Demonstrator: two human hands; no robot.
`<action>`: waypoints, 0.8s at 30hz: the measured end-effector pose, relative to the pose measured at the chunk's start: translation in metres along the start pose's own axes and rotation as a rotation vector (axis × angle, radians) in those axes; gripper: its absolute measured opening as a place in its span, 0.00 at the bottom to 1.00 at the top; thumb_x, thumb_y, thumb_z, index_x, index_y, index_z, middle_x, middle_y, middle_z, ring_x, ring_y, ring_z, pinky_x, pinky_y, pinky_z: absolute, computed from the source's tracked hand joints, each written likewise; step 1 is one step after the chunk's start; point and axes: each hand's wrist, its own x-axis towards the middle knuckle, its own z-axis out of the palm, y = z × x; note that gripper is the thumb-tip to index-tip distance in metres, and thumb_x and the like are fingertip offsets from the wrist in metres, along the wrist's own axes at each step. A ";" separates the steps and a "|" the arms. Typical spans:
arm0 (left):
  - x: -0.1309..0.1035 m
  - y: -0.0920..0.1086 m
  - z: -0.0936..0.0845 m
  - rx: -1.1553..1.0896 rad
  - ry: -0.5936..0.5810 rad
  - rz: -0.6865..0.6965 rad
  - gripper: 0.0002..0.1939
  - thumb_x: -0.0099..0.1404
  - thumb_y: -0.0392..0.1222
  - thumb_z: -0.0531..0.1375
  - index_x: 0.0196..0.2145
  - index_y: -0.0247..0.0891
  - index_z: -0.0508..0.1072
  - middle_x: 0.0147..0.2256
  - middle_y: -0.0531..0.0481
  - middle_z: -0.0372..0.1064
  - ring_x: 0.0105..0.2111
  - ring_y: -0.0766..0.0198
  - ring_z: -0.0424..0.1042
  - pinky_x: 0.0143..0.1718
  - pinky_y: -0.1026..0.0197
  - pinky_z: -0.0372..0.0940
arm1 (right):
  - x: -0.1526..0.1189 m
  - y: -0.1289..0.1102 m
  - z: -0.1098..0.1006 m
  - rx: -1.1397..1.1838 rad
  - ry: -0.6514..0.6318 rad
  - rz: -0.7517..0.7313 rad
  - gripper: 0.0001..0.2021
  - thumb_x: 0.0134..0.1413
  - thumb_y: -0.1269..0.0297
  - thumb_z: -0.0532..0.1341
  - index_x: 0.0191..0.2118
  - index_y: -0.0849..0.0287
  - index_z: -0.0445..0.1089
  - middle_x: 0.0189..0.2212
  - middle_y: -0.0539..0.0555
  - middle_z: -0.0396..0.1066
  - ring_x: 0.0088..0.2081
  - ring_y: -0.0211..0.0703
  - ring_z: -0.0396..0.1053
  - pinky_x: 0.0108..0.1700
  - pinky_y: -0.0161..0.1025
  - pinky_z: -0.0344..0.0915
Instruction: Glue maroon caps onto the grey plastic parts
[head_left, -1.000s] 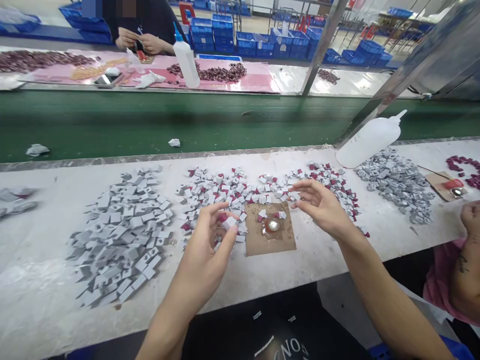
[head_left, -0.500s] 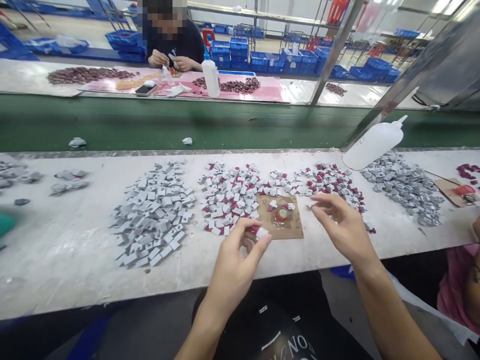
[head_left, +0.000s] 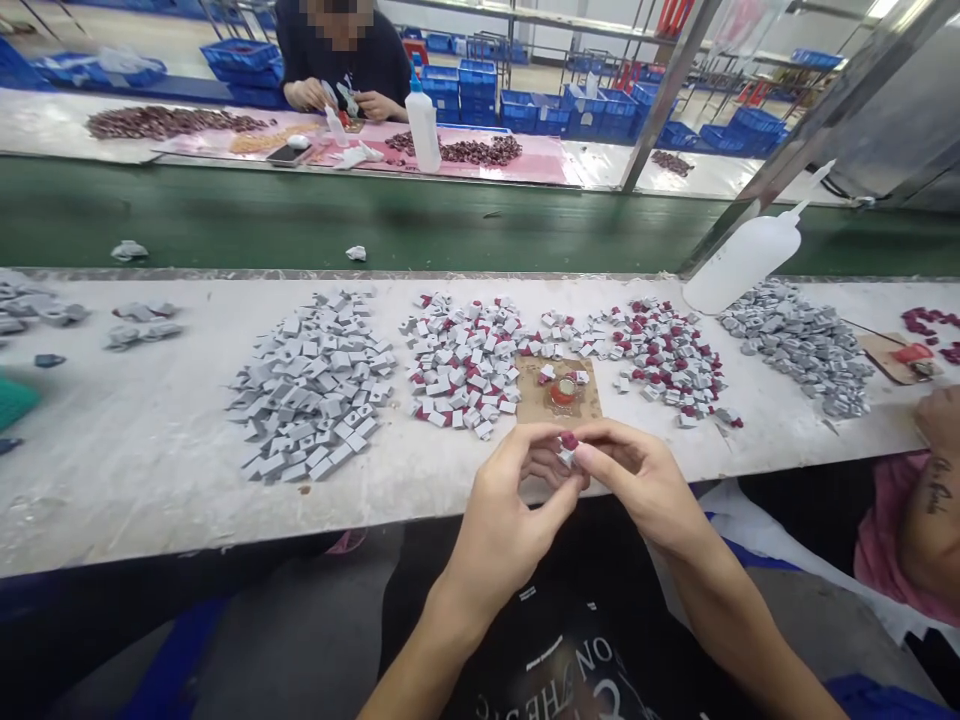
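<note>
We hold one small red-and-grey piece (head_left: 569, 441) on the near side of the brown card (head_left: 538, 402), with our left hand (head_left: 514, 505) and right hand (head_left: 649, 485) brought together at the fingertips and pinched on it; the fingers partly hide it, so we can't quite tell how the left thumb bears on it. A round red thing (head_left: 562, 391) with a shiny middle sits on the card. On the table (head_left: 172, 515) we have a grey heap (head_left: 315, 385) to the left, a mixed heap (head_left: 461, 365) beside the card, and another red-and-grey heap (head_left: 664, 355) to its right. Beyond that leans our white bottle (head_left: 742, 265).
</note>
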 end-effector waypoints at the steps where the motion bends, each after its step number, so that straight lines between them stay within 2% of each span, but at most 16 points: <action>1: -0.002 -0.001 0.000 -0.027 -0.023 -0.003 0.15 0.77 0.40 0.70 0.59 0.45 0.79 0.47 0.49 0.82 0.44 0.58 0.85 0.50 0.55 0.81 | -0.001 0.002 -0.001 0.018 -0.002 0.002 0.16 0.66 0.43 0.79 0.43 0.51 0.89 0.37 0.55 0.87 0.37 0.49 0.84 0.42 0.45 0.85; 3: -0.003 -0.003 -0.002 -0.086 -0.076 -0.036 0.17 0.80 0.40 0.67 0.63 0.46 0.79 0.47 0.49 0.81 0.44 0.59 0.85 0.52 0.55 0.81 | -0.004 0.006 -0.003 0.033 -0.004 -0.001 0.18 0.67 0.41 0.78 0.41 0.52 0.89 0.30 0.53 0.84 0.32 0.46 0.80 0.39 0.43 0.82; 5: -0.003 -0.006 -0.003 -0.133 -0.137 -0.080 0.16 0.81 0.43 0.67 0.63 0.45 0.80 0.45 0.49 0.81 0.44 0.59 0.85 0.52 0.55 0.81 | -0.008 0.009 -0.005 0.035 0.006 0.000 0.19 0.66 0.40 0.78 0.41 0.53 0.89 0.27 0.52 0.82 0.29 0.44 0.78 0.37 0.42 0.81; 7: -0.002 -0.011 -0.004 -0.164 -0.169 -0.117 0.14 0.80 0.45 0.70 0.59 0.43 0.81 0.42 0.49 0.81 0.43 0.58 0.85 0.51 0.55 0.81 | -0.013 0.013 -0.005 0.045 0.035 0.000 0.19 0.65 0.40 0.79 0.46 0.52 0.89 0.29 0.51 0.83 0.29 0.44 0.79 0.36 0.42 0.81; 10: -0.002 -0.018 -0.002 -0.175 -0.136 -0.144 0.13 0.79 0.47 0.70 0.56 0.42 0.79 0.41 0.48 0.82 0.42 0.57 0.85 0.48 0.55 0.82 | -0.020 0.018 -0.004 0.046 0.091 -0.017 0.19 0.64 0.44 0.81 0.51 0.50 0.87 0.34 0.53 0.87 0.33 0.47 0.85 0.40 0.44 0.86; 13: -0.002 -0.024 0.001 -0.126 -0.099 -0.128 0.12 0.79 0.46 0.69 0.55 0.41 0.77 0.45 0.45 0.83 0.43 0.57 0.86 0.46 0.55 0.83 | -0.024 0.026 -0.003 -0.003 0.136 -0.053 0.17 0.62 0.47 0.83 0.50 0.50 0.88 0.40 0.56 0.90 0.40 0.52 0.90 0.47 0.46 0.90; 18: -0.002 -0.025 -0.001 0.050 -0.139 -0.049 0.15 0.78 0.42 0.67 0.59 0.41 0.81 0.48 0.44 0.87 0.44 0.56 0.88 0.49 0.56 0.84 | -0.021 0.033 -0.006 -0.113 0.193 -0.151 0.15 0.66 0.46 0.80 0.48 0.51 0.91 0.45 0.58 0.92 0.45 0.54 0.91 0.51 0.45 0.90; 20: -0.003 -0.024 -0.013 0.187 -0.067 -0.012 0.16 0.78 0.42 0.67 0.61 0.43 0.81 0.49 0.44 0.87 0.46 0.55 0.88 0.51 0.54 0.84 | -0.016 0.033 -0.011 -0.170 0.240 -0.180 0.14 0.66 0.49 0.80 0.48 0.51 0.92 0.45 0.58 0.92 0.44 0.52 0.91 0.49 0.42 0.89; 21: -0.004 -0.025 -0.023 0.277 0.010 0.003 0.16 0.78 0.43 0.66 0.61 0.43 0.81 0.50 0.43 0.86 0.47 0.54 0.87 0.53 0.52 0.83 | -0.013 0.033 -0.013 -0.194 0.274 -0.187 0.13 0.65 0.50 0.80 0.48 0.51 0.92 0.44 0.58 0.92 0.42 0.51 0.91 0.48 0.41 0.89; 24: -0.009 -0.027 -0.064 0.591 0.360 0.017 0.14 0.80 0.44 0.62 0.58 0.41 0.82 0.54 0.37 0.80 0.58 0.43 0.79 0.65 0.39 0.76 | -0.002 0.033 -0.024 -0.233 0.390 -0.195 0.11 0.63 0.53 0.81 0.47 0.50 0.92 0.39 0.55 0.90 0.37 0.48 0.89 0.45 0.41 0.89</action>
